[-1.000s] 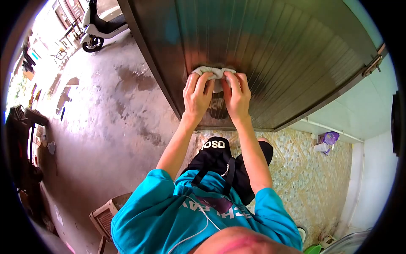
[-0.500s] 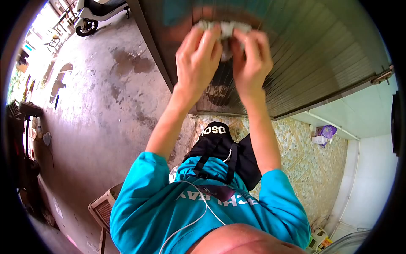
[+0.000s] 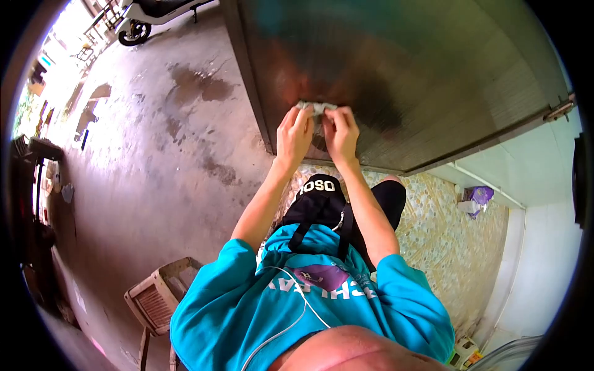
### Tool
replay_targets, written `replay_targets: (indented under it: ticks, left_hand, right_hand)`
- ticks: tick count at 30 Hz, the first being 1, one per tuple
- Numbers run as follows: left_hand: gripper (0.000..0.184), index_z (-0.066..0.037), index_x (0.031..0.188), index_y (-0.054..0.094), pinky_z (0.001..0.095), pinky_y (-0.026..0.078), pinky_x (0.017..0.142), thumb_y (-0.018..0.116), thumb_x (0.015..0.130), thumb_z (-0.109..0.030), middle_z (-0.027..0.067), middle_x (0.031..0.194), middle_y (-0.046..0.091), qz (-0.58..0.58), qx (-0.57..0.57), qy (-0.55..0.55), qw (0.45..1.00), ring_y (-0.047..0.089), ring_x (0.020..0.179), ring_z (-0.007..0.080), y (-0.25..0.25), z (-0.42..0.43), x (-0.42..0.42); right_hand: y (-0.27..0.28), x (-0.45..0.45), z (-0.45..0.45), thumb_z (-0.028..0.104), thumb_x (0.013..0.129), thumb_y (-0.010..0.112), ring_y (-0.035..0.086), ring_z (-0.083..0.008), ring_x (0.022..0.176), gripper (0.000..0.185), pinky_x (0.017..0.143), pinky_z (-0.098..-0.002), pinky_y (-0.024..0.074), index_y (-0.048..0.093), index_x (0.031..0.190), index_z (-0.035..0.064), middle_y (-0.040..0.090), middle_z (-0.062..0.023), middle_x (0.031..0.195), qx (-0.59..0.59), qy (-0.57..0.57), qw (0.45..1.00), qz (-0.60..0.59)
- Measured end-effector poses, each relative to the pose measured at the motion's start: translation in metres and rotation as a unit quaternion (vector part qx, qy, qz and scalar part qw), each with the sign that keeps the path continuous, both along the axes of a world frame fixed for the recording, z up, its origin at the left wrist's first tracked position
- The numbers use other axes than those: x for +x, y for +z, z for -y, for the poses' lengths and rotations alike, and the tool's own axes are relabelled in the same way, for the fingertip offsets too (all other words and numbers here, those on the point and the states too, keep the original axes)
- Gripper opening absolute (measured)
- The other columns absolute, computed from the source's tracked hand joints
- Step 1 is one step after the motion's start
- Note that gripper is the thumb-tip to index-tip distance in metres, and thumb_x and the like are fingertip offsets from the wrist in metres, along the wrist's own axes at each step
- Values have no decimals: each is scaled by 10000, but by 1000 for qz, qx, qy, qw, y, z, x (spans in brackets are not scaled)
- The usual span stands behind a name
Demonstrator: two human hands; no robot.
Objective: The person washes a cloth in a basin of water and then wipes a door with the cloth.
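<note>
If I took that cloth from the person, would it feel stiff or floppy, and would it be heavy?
Probably floppy: the cloth looks crumpled where the hands hold it at the door. Likely light too, since it is small, spanning little more than the gap between the hands. Whether it is wet, and so heavier, I can't tell.

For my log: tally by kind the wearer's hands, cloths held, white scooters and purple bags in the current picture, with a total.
Hands: 2 (left hand, right hand)
Pale cloth: 1
White scooter: 1
Purple bag: 1
Total: 5
</note>
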State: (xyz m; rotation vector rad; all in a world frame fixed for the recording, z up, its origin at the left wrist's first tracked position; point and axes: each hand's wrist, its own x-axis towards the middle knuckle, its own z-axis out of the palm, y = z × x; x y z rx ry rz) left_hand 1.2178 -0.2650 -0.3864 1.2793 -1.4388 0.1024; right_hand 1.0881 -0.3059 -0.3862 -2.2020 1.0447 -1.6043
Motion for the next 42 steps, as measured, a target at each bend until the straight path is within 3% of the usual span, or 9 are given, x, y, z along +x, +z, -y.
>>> replay_targets:
  ticks: [6,9,13,16,18,22,34,36,42]
  left_hand:
    - [239,-8,1015,708,354,520,644,678,797,85,132,830,629,38,-193,59,979,630,716,270,109,1,22]
    - [223,-16,980,678,395,528,676,693,774,71,125,885,634,-31,-143,76,986,638,784,322,140,2,43]
    - [217,-21,970,673,402,542,683,703,774,68,133,888,637,12,-162,81,983,650,798,333,81,7,51]
    - [218,-22,983,664,411,538,652,691,788,71,154,894,624,-13,-85,61,994,643,775,350,-6,-1,48]
    - [249,-20,1067,637,404,531,653,652,832,58,167,898,617,-73,0,36,997,637,756,342,-45,-14,42]
    - [252,-14,1089,633,334,528,660,669,846,43,150,926,650,-80,-6,42,996,633,708,259,-37,-10,43]
    - [279,-28,1062,677,309,527,619,691,806,81,109,875,636,-67,-193,51,978,609,682,206,152,15,47]
    - [266,-34,1051,685,271,516,607,689,812,83,86,878,644,-64,-205,54,975,592,669,153,165,19,47]
    - [312,-25,1031,671,331,509,594,688,752,114,102,819,602,-59,-226,41,972,598,658,219,167,21,44]
  right_hand:
    - [114,34,1,-54,828,718,654,-264,742,242,636,-327,526,669,1041,48,632,-120,935,-115,12,991,64]
    - [144,60,2,-31,835,725,665,-282,762,274,649,-345,534,664,1086,61,621,-119,930,-148,33,986,70]
    - [100,58,-3,-55,832,712,605,-194,640,239,573,-310,494,673,1047,42,603,-91,836,-116,36,992,26]
    - [32,49,-12,30,859,706,674,-351,733,224,615,-424,545,640,1056,111,611,-96,910,-31,28,998,-53]
    - [-7,44,-15,58,847,720,682,-338,741,239,598,-425,546,641,1062,128,623,-77,909,-2,13,996,-84]
    - [-4,47,-14,46,840,724,686,-318,768,248,615,-407,550,655,1067,116,630,-73,923,5,9,998,-57]
    - [163,64,3,-43,838,738,649,-215,714,255,608,-301,516,674,1076,23,617,-96,926,-150,4,987,62]
    - [182,64,2,-20,847,745,613,-190,654,265,575,-296,495,680,1099,31,608,-87,908,-125,2,991,57]
    - [229,22,-62,27,916,701,476,-54,558,283,476,-241,419,691,1198,8,553,-25,791,-27,107,992,58]
